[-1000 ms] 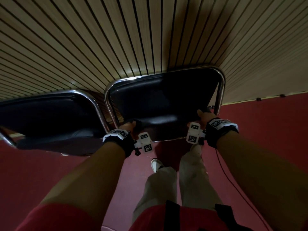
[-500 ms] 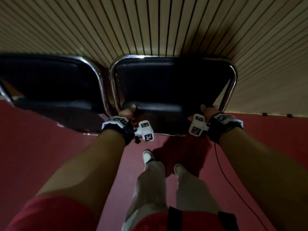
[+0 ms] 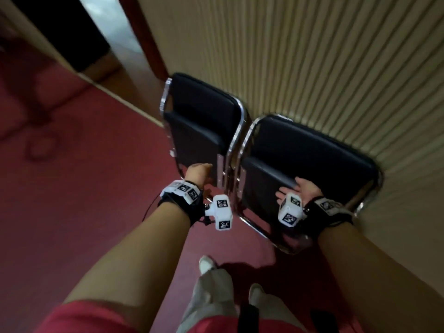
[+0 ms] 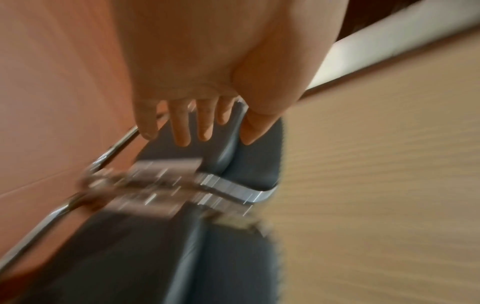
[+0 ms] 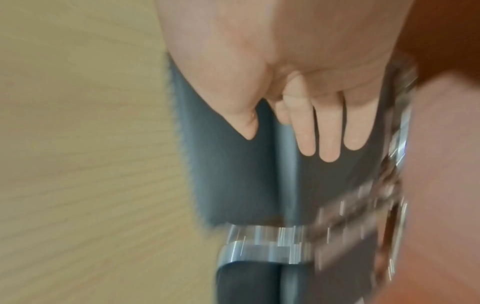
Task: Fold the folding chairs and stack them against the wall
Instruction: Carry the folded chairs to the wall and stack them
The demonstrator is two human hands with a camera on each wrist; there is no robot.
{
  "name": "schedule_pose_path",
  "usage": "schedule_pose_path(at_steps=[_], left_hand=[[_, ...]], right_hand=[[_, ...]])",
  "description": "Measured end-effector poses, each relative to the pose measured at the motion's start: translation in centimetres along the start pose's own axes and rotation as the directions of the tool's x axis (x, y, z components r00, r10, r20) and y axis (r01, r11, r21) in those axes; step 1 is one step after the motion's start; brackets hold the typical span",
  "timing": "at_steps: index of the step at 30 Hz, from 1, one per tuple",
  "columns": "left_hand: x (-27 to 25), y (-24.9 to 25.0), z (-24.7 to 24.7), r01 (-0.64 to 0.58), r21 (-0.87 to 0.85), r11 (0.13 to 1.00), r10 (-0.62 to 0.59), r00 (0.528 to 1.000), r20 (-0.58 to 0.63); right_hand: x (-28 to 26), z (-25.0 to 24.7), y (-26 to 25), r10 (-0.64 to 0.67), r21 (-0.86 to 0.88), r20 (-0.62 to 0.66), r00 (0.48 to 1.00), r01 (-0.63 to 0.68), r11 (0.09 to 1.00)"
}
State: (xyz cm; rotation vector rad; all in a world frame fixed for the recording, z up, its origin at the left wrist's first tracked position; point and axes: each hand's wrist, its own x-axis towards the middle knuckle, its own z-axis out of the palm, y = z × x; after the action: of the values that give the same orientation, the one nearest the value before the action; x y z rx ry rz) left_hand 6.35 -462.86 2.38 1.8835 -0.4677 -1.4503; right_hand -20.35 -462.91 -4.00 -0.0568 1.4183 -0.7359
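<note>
Head view shows your two folded chairs, left chair [image 3: 201,126] and right chair [image 3: 305,164], leaning side by side against the slatted wall [image 3: 324,56], backs up, long axes running floor to wall. Your left hand [image 3: 197,173] and right hand [image 3: 298,191] are spread, gripping nothing.

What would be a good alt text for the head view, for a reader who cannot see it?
Two folded black chairs, left chair and right chair, lean side by side against a ribbed wall on red carpet. The person's left hand and right hand, fingers spread, reach toward them.
</note>
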Motion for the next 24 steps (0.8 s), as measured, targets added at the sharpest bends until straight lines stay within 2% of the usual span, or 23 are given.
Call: schedule_pose_path(at_steps=[4,7,11,14,18,19,24], left_hand=[[-5.4,2.4,-8.7,-0.181,-0.155,0.971,0.154,0.973,-0.171],[-10.8,2.4,-16.5,-0.321,-0.228,0.919,0.226,0.904,-0.362],[-18.4,-1.1,-27.5,-0.453,-0.300,0.840,0.222,0.789,-0.573],[-24.4,-6.3,-35.3,-0.519,-0.327,0.790,0.164,0.692,-0.703],[-32.1,-15.1,-45.2,-0.581,-0.363,0.729,-0.002,0.529,-0.849],[-33.7,-17.4,-47.5,-0.591,-0.376,0.713,-0.042,0.500,-0.865],[-42.3,-29.4,-57.6,-0.634,-0.421,0.648,-0.210,0.383,-0.900]], right_hand=[[-8.0,10.0,-0.8,-0.100,-0.142,0.237,0.966,0.136,0.980],[-12.3,17.6,1.1,-0.146,-0.264,0.403,0.903,0.268,0.927],[-18.9,27.0,8.0,-0.067,-0.368,0.594,0.802,0.344,0.864],[-24.1,32.6,16.2,0.034,-0.460,0.687,0.726,0.398,0.793],[-31.3,37.5,30.0,0.252,-0.574,0.765,0.592,0.451,0.684],[-32.8,38.2,33.3,0.300,-0.599,0.765,0.569,0.459,0.657],[-39.7,41.2,49.6,0.455,-0.681,0.731,0.508,0.509,0.526]])
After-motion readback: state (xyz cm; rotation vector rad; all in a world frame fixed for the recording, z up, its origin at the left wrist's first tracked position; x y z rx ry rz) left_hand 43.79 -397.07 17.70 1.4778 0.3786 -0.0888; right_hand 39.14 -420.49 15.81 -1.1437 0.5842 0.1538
